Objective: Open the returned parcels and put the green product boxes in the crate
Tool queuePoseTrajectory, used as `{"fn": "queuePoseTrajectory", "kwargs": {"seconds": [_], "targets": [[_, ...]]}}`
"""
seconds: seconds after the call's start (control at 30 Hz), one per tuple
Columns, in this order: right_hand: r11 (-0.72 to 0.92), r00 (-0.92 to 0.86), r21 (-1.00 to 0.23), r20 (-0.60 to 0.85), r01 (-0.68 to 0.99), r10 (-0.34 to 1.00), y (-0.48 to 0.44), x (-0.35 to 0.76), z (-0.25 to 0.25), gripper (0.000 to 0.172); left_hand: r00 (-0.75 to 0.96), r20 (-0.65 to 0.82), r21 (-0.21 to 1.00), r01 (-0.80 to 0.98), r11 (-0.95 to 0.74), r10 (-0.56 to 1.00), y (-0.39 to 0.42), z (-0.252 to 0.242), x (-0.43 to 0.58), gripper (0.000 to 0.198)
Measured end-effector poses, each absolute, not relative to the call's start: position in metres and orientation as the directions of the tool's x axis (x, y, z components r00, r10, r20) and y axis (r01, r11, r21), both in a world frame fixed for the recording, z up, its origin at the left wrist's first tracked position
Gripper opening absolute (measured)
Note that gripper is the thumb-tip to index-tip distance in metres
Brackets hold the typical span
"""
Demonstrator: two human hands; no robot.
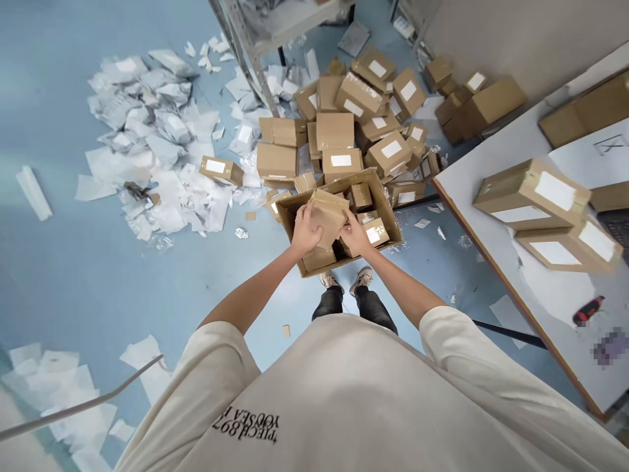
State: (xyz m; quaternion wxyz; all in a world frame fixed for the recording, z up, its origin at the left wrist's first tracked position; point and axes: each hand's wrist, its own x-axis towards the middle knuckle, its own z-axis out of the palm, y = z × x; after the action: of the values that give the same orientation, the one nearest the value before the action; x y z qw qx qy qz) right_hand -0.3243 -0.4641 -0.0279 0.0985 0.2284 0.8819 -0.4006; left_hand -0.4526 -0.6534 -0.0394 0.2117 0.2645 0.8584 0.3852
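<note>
I look straight down over my chest at a large open cardboard carton (381, 196) on the blue floor in front of my feet. Both hands hold a small brown cardboard box (328, 213) over the carton's opening. My left hand (304, 233) grips its left side with fingers wrapped round the edge. My right hand (354, 235) clasps its right lower side. Inside the carton lie several small boxes, one with a white label (376, 233).
A heap of small labelled cardboard boxes (354, 118) lies on the floor beyond the carton. Torn white paper and plastic wrappers (152, 144) litter the floor at left. A white table (496, 223) at right bears larger boxes (533, 193) and a red-black tool (587, 310). A metal rack leg (248, 59) stands behind.
</note>
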Motion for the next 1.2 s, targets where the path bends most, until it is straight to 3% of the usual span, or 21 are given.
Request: {"fn": "queuePoseTrajectory", "kwargs": {"seconds": [0.2, 0.5, 0.63, 0.87, 1.03, 1.2], "targets": [[0.476, -0.794, -0.677, -0.280, 0.562, 0.539, -0.394, -0.300, 0.033, 0.087, -0.655, -0.049, 0.752, 0.473, 0.459, 0.754, -0.574, 0.024, -0.452, 0.099], [0.474, -0.729, -0.685, -0.124, 0.554, 0.673, -0.249, -0.230, 0.086, 0.085, -0.500, 0.027, 0.781, 0.550, 0.294, 0.865, -0.404, 0.070, -0.410, 0.097], [0.527, -0.726, -0.625, -0.095, 0.576, 0.681, -0.180, -0.201, 0.094, 0.089, -0.481, 0.034, 0.787, 0.553, 0.274, 0.876, -0.329, 0.073, -0.384, 0.098], [0.635, -0.732, -0.390, -0.183, 0.667, 0.656, -0.084, -0.162, 0.108, 0.091, -0.457, -0.007, 0.816, 0.511, 0.270, 0.889, -0.233, 0.062, -0.351, 0.090], [0.677, -0.758, -0.352, -0.184, 0.646, 0.626, -0.052, -0.145, 0.108, 0.082, -0.440, -0.033, 0.809, 0.516, 0.283, 0.897, -0.194, 0.062, -0.358, 0.081], [0.635, -0.719, -0.373, -0.149, 0.676, 0.679, -0.042, -0.143, 0.105, 0.077, -0.328, -0.049, 0.770, 0.589, 0.244, 0.944, -0.165, 0.068, -0.374, 0.078]]}}
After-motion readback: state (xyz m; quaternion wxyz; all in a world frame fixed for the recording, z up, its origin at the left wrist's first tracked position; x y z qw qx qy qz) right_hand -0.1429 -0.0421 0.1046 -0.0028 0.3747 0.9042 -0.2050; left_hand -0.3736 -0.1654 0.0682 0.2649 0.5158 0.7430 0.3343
